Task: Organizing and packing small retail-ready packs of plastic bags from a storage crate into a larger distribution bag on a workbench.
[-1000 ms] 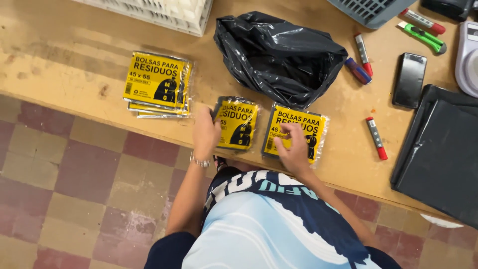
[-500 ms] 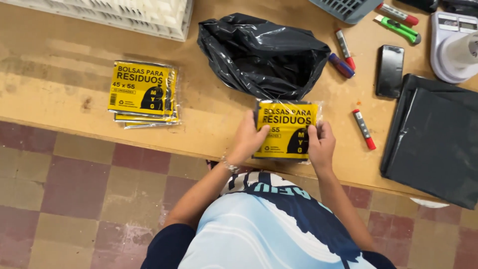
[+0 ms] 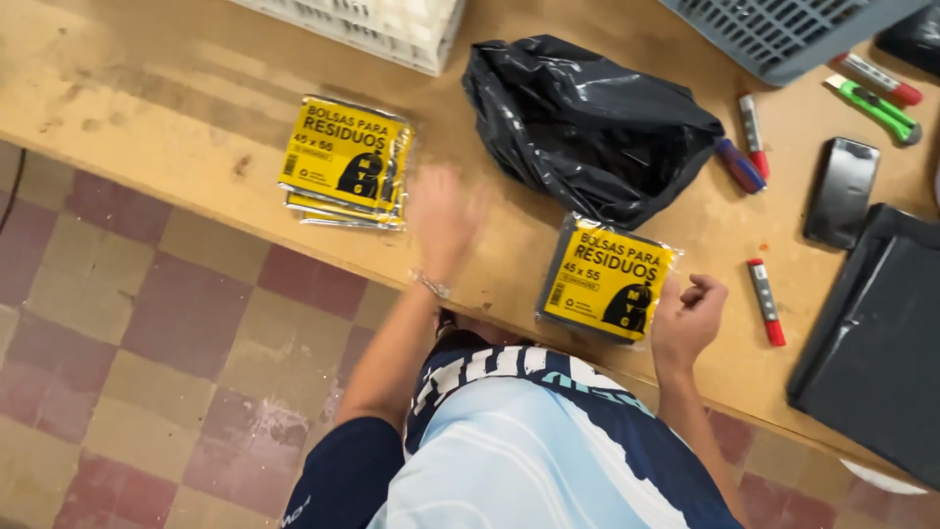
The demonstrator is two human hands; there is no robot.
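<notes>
A yellow-and-black packet of bags (image 3: 607,279) lies on the wooden bench (image 3: 176,127) near its front edge. My right hand (image 3: 685,318) hovers just right of that packet, fingers curled, holding nothing. My left hand (image 3: 443,216) is blurred, fingers spread, over the bench between that packet and a small stack of the same yellow packets (image 3: 345,162) to the left; it holds nothing. A crumpled black plastic bag (image 3: 587,127) sits behind the near packet.
Red markers (image 3: 766,302) (image 3: 751,122), a blue pen (image 3: 739,165), a green cutter (image 3: 876,108) and a dark phone (image 3: 840,191) lie at the right. A stack of black sheets (image 3: 871,343) fills the right edge. A white crate (image 3: 372,24) and a grey basket (image 3: 793,34) stand at the back.
Both hands had gathered two packets into one pile and have let go of it. My left hand has moved left toward the other stack; my right hand has drawn back to the right.
</notes>
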